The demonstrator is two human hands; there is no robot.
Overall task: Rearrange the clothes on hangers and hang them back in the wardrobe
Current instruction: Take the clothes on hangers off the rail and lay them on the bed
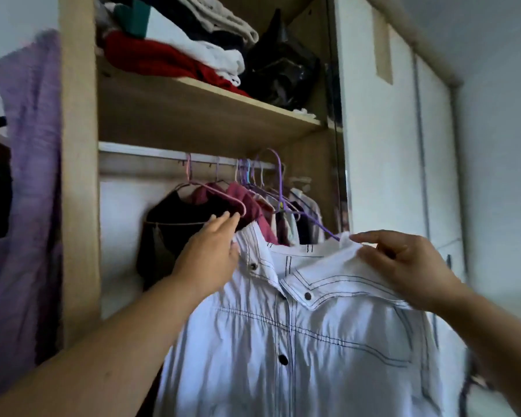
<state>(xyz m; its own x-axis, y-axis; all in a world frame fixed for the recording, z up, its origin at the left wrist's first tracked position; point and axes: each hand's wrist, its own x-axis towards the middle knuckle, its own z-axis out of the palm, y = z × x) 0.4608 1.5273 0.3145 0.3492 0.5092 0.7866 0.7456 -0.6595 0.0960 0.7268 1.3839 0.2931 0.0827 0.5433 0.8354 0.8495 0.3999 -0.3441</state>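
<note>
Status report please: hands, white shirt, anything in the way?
Left hand open, fingers at the hung clothes. Right hand pinches white shirt, on purple hanger. Hung clothes crowd the rail at right.

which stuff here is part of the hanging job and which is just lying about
Job: shirt, purple hanger, rail, hung clothes, left hand, right hand.
Lying about: folded clothes, black bag, purple cloth.

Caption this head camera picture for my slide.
Right hand pinches white shirt on purple hanger; left hand open beside its other shoulder.
</note>
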